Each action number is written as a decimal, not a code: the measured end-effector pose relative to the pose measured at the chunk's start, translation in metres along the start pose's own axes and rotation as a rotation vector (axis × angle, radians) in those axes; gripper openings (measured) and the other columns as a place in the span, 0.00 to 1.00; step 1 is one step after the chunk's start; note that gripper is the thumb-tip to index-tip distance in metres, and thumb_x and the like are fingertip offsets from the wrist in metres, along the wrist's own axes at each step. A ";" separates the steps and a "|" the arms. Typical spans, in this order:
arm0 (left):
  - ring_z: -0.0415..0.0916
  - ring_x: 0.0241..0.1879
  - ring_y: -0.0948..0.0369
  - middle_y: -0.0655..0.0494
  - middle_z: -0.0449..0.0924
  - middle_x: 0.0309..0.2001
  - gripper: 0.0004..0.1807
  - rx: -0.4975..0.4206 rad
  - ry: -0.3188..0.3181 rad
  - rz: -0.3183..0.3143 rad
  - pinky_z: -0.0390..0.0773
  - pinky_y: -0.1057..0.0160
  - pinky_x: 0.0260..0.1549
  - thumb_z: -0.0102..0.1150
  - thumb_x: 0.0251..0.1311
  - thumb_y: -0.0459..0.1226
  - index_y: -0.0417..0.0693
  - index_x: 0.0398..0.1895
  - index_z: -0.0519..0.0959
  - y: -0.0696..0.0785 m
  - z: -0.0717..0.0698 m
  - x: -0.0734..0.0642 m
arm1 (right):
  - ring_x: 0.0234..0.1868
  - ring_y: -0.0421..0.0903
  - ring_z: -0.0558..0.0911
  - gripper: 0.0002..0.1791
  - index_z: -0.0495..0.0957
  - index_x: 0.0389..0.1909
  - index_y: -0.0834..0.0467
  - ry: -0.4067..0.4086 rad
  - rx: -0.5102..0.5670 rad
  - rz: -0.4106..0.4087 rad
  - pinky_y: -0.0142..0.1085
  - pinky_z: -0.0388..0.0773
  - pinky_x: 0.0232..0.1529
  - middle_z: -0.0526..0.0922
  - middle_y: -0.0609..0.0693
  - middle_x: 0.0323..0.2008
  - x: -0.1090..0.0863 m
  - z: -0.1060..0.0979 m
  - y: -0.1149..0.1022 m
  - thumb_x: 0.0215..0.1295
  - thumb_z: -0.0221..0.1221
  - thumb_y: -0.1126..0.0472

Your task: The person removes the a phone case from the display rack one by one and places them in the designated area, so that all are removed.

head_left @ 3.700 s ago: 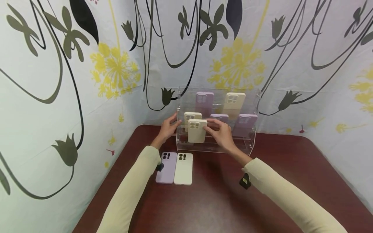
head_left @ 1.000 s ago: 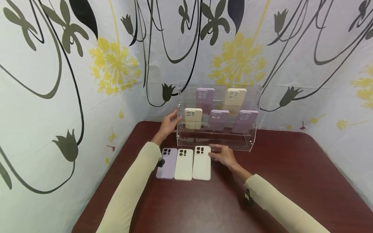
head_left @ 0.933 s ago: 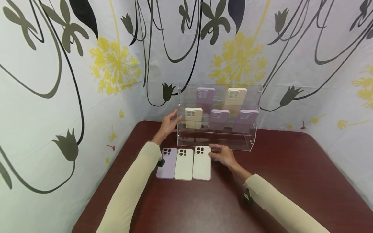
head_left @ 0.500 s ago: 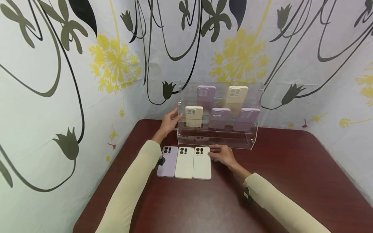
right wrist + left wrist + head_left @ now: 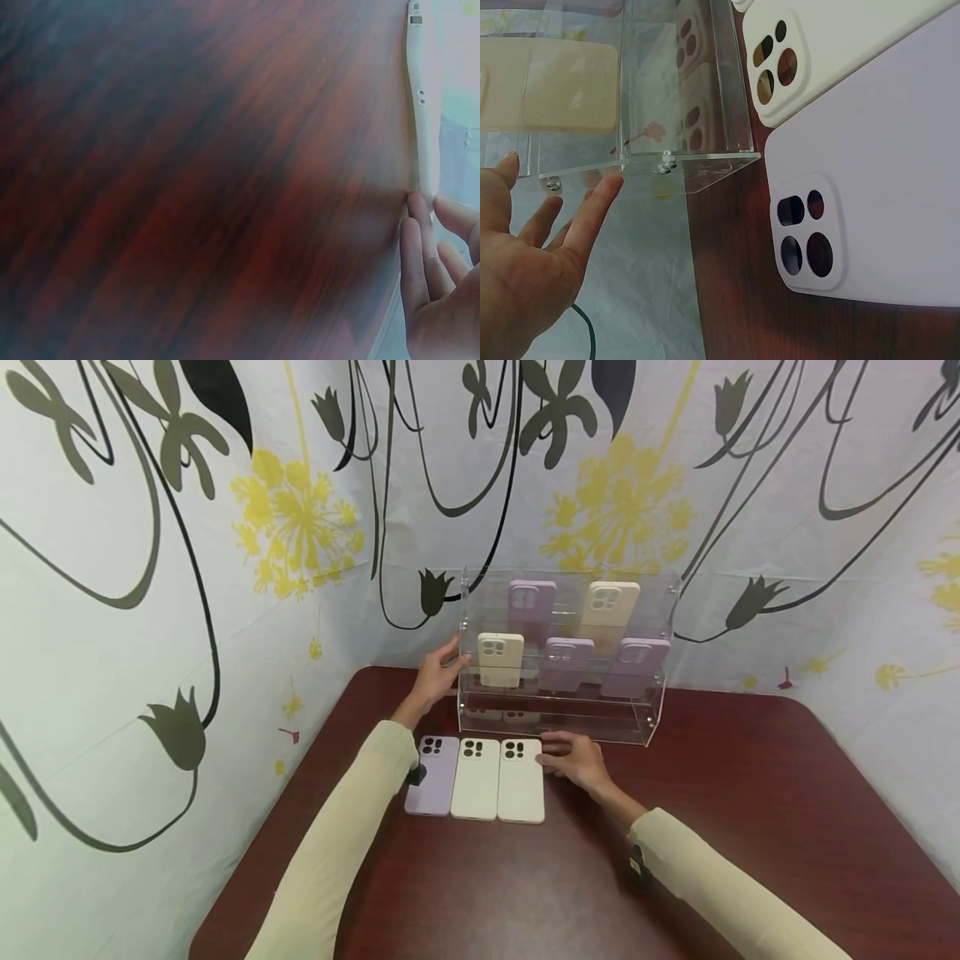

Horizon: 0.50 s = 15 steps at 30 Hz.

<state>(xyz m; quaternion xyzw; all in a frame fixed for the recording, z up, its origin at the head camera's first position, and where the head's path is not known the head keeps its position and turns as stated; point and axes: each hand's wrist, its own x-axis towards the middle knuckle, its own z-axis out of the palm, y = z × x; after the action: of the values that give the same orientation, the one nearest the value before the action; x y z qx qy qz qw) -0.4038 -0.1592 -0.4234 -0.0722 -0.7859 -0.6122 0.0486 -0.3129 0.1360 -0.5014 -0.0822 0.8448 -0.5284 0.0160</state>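
Lilac and Cream Over Dark Red

In the head view, one rectangular lilac phone case [image 5: 437, 789] lies toward 7 o'clock, with two rectangular off-white phone cases [image 5: 521, 789] toward 6. On the clear acrylic tiered stand [image 5: 585, 720], taken as its own dial, rectangular cream phone cases [image 5: 499, 673] show at 9 and 2, rectangular purple phone cases [image 5: 567, 675] at 11, at 3 and near the middle. The glossy wood-grained table [image 5: 750, 777] is dark red-brown. Pale yellow-green fabric sleeves [image 5: 348, 822] show at 7 and 4. The grey-white fabric backdrop [image 5: 420, 527] carries black and olive vines, yellow bursts and small red blossoms.

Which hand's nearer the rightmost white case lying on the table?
The right hand, touching the white case at its edge; the left hand is farther off, at the clear stand.
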 end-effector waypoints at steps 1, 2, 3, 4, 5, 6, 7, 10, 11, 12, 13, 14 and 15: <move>0.72 0.70 0.46 0.45 0.66 0.76 0.35 0.000 0.001 0.000 0.88 0.40 0.49 0.60 0.76 0.46 0.66 0.81 0.60 0.000 0.000 0.000 | 0.30 0.52 0.91 0.27 0.81 0.62 0.65 0.000 -0.004 -0.004 0.40 0.91 0.31 0.89 0.63 0.47 0.000 0.000 0.000 0.62 0.74 0.65; 0.72 0.70 0.46 0.45 0.66 0.76 0.35 0.000 0.001 0.000 0.88 0.40 0.49 0.60 0.76 0.46 0.66 0.81 0.60 0.000 0.000 0.000 | 0.30 0.51 0.91 0.27 0.81 0.62 0.65 0.001 -0.008 -0.010 0.40 0.91 0.31 0.89 0.63 0.47 0.000 0.000 0.001 0.62 0.74 0.65; 0.72 0.70 0.46 0.45 0.66 0.76 0.35 0.002 0.001 -0.001 0.88 0.41 0.49 0.60 0.76 0.46 0.67 0.81 0.60 0.000 0.000 0.000 | 0.30 0.51 0.91 0.27 0.81 0.62 0.65 0.003 -0.012 -0.010 0.39 0.91 0.31 0.89 0.63 0.47 0.000 -0.001 0.001 0.62 0.74 0.65; 0.72 0.70 0.46 0.46 0.66 0.76 0.35 0.005 0.002 -0.004 0.88 0.41 0.49 0.60 0.76 0.47 0.67 0.81 0.60 0.000 0.000 0.000 | 0.31 0.51 0.91 0.27 0.82 0.61 0.65 0.004 -0.016 -0.010 0.39 0.91 0.31 0.89 0.63 0.47 0.000 -0.001 0.001 0.62 0.74 0.65; 0.72 0.70 0.46 0.47 0.66 0.76 0.35 0.008 0.002 -0.006 0.88 0.42 0.49 0.60 0.76 0.47 0.68 0.81 0.60 0.000 0.000 0.000 | 0.31 0.50 0.91 0.27 0.82 0.61 0.64 0.004 -0.021 -0.010 0.38 0.91 0.31 0.89 0.62 0.47 -0.001 -0.001 0.001 0.61 0.74 0.64; 0.72 0.70 0.46 0.47 0.66 0.76 0.35 0.009 0.002 -0.009 0.88 0.42 0.48 0.60 0.76 0.47 0.68 0.81 0.60 0.000 0.001 0.000 | 0.31 0.50 0.91 0.26 0.82 0.61 0.64 0.004 -0.024 -0.009 0.38 0.91 0.31 0.89 0.62 0.47 -0.001 -0.001 0.001 0.61 0.75 0.64; 0.72 0.70 0.46 0.47 0.66 0.77 0.35 0.012 0.001 -0.011 0.88 0.43 0.48 0.60 0.76 0.47 0.68 0.81 0.60 0.001 0.000 -0.001 | 0.31 0.50 0.91 0.26 0.82 0.61 0.64 0.003 -0.025 -0.006 0.38 0.91 0.31 0.89 0.62 0.47 -0.001 -0.001 0.001 0.61 0.75 0.64; 0.71 0.70 0.46 0.47 0.65 0.77 0.35 0.018 -0.002 -0.012 0.89 0.44 0.48 0.59 0.76 0.47 0.68 0.82 0.60 0.002 0.000 -0.001 | 0.32 0.50 0.91 0.26 0.83 0.60 0.64 -0.001 -0.022 -0.003 0.39 0.91 0.31 0.89 0.61 0.47 -0.002 -0.002 0.001 0.60 0.75 0.64; 0.71 0.70 0.46 0.47 0.65 0.77 0.35 0.018 -0.002 -0.011 0.89 0.44 0.48 0.59 0.76 0.47 0.68 0.82 0.60 0.002 0.000 -0.002 | 0.32 0.50 0.91 0.26 0.83 0.60 0.64 -0.002 -0.019 -0.003 0.39 0.91 0.32 0.89 0.61 0.47 -0.002 -0.002 0.001 0.60 0.75 0.64; 0.71 0.70 0.46 0.47 0.65 0.77 0.35 0.018 -0.003 -0.010 0.89 0.44 0.47 0.59 0.76 0.47 0.68 0.82 0.60 0.002 0.000 -0.002 | 0.32 0.50 0.91 0.27 0.83 0.60 0.64 -0.003 -0.016 -0.005 0.39 0.91 0.32 0.89 0.62 0.47 -0.003 -0.003 0.001 0.60 0.75 0.64; 0.72 0.70 0.46 0.47 0.65 0.77 0.35 0.018 -0.004 -0.008 0.89 0.45 0.47 0.59 0.76 0.47 0.68 0.82 0.60 0.002 0.000 -0.002 | 0.32 0.50 0.91 0.27 0.83 0.60 0.64 -0.003 -0.016 -0.007 0.40 0.91 0.33 0.89 0.61 0.47 -0.003 -0.003 0.001 0.60 0.75 0.64; 0.72 0.69 0.46 0.47 0.65 0.77 0.35 0.017 -0.004 -0.006 0.89 0.45 0.47 0.59 0.76 0.47 0.68 0.82 0.60 0.002 0.000 -0.002 | 0.32 0.50 0.91 0.27 0.83 0.60 0.63 -0.001 -0.015 -0.011 0.40 0.91 0.33 0.89 0.61 0.47 -0.003 -0.004 0.001 0.60 0.76 0.63; 0.72 0.69 0.46 0.47 0.65 0.77 0.35 0.018 -0.006 -0.005 0.90 0.46 0.47 0.59 0.76 0.47 0.68 0.82 0.60 0.002 0.000 -0.002 | 0.33 0.49 0.91 0.27 0.83 0.61 0.62 0.000 -0.015 -0.009 0.40 0.91 0.34 0.89 0.60 0.47 -0.003 -0.005 0.001 0.60 0.76 0.63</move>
<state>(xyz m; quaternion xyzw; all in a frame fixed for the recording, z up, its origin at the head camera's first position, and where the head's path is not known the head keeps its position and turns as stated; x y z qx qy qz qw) -0.4020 -0.1592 -0.4221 -0.0716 -0.7916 -0.6051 0.0456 -0.3107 0.1412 -0.5005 -0.0859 0.8484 -0.5223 0.0129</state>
